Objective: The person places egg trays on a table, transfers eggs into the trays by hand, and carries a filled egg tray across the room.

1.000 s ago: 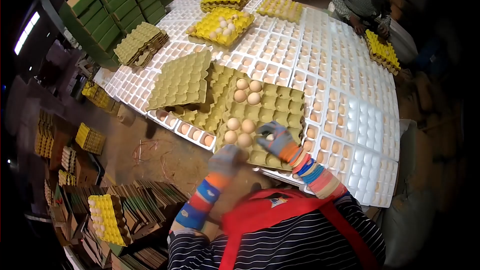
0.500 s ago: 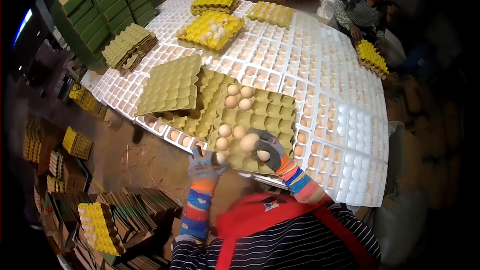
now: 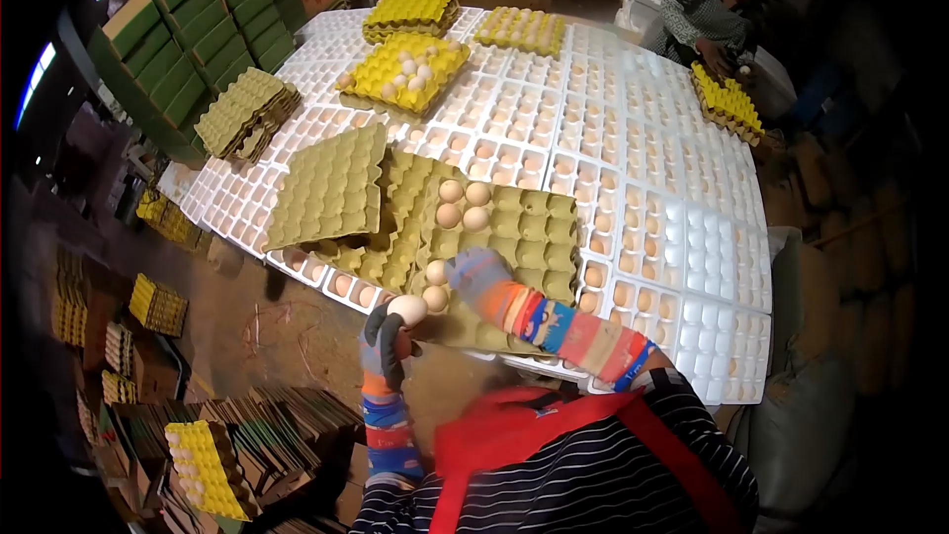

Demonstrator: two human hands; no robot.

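My left hand (image 3: pixel 386 344), in a grey glove with dark fingers, is closed around a pale egg (image 3: pixel 406 311) beside the tray's near left corner. A browner egg seems to show lower in the same hand. My right hand (image 3: pixel 478 274), gloved in grey, reaches over the pulp egg tray (image 3: pixel 534 227), back side up. Its fingertips are hidden and blurred beside an egg (image 3: pixel 436 272) in the tray, with another egg (image 3: pixel 435 299) just below. A group of several eggs (image 3: pixel 464 205) sits in the tray's far left cups.
Stacked pulp trays (image 3: pixel 331 188) lie tilted to the left. White plastic trays (image 3: pixel 633 203) of eggs cover the table. Yellow trays (image 3: pixel 405 71) stand at the back. A co-worker (image 3: pixel 707 10) handles a yellow tray (image 3: pixel 727 101) at far right. Green boxes (image 3: pixel 188 59) rise behind left.
My left hand has gone from open fingers to gripping an egg. My right hand has moved left across the tray, and the eggs it held are out of sight.
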